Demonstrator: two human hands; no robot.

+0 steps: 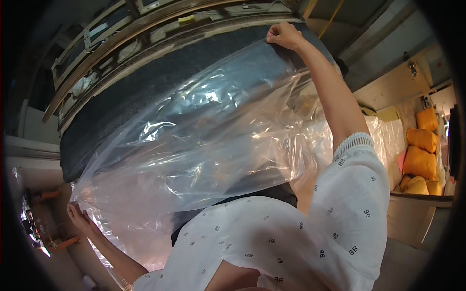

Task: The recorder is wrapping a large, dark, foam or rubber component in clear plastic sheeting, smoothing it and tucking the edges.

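Observation:
A wide sheet of clear plastic film stretches slantwise between my two hands, creased and shiny. My right hand is raised at the far side, its fingers closed on the film's upper corner. Low at the left, my left hand pinches the near left end, where the film bunches into folds. Beneath and behind the film lies a long dark padded surface, partly seen through it. The film also hangs down in front of my body.
Behind the dark surface runs a wooden rail frame with a small yellow block on it. Orange bundles are stacked on a shelf at the right. An orange-and-dark metal object stands at the far left.

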